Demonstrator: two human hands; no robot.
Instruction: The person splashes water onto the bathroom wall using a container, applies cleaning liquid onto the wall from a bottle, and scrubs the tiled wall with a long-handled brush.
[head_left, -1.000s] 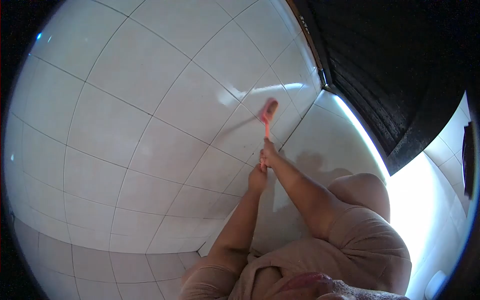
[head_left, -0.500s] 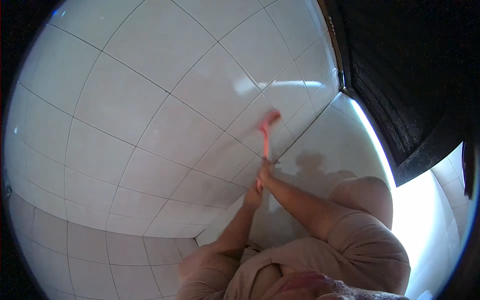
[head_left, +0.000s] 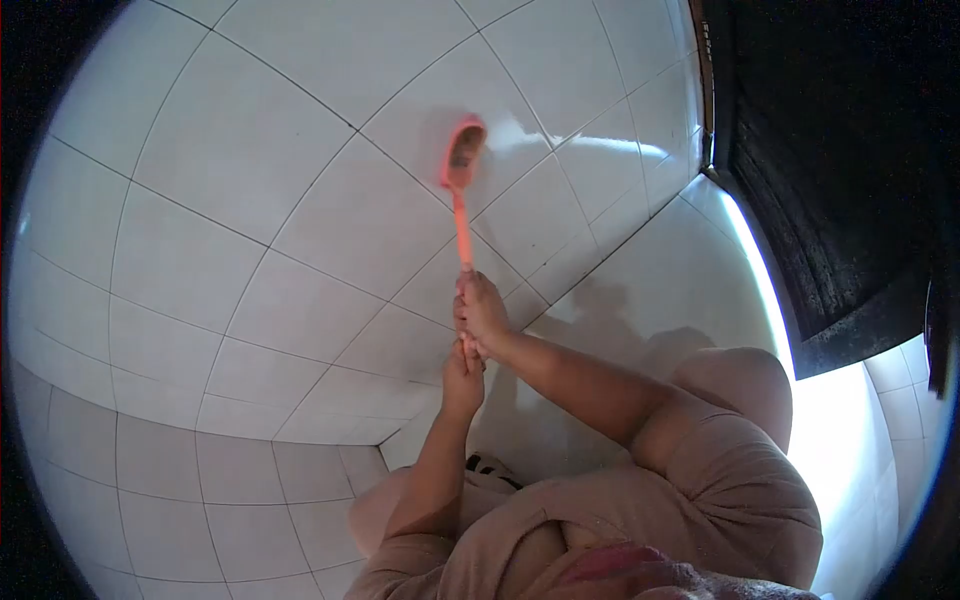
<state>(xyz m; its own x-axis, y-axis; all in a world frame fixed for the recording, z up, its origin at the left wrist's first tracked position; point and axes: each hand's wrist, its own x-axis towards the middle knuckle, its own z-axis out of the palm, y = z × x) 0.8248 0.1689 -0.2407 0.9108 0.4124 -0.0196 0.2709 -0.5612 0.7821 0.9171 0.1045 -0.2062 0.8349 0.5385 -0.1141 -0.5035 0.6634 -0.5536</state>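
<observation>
A long-handled pinkish-orange scrub brush reaches up from both fists, its oval head at the white tiled wall. My right hand is wrapped around the middle of the handle. Just below it, my left hand closes around the handle's lower end, close against the right. The darker inside of the brush head shows; whether its bristles touch the tiles I cannot tell.
At the right hangs a dark door or panel, with bright light along its edge. A pale floor meets the wall in a diagonal corner. Another tiled wall is at the lower left. My bent knee is near the light.
Both hands have moved the brush up and to the left along the wall. Its head now lies higher and more upright. The view has shifted slightly.
</observation>
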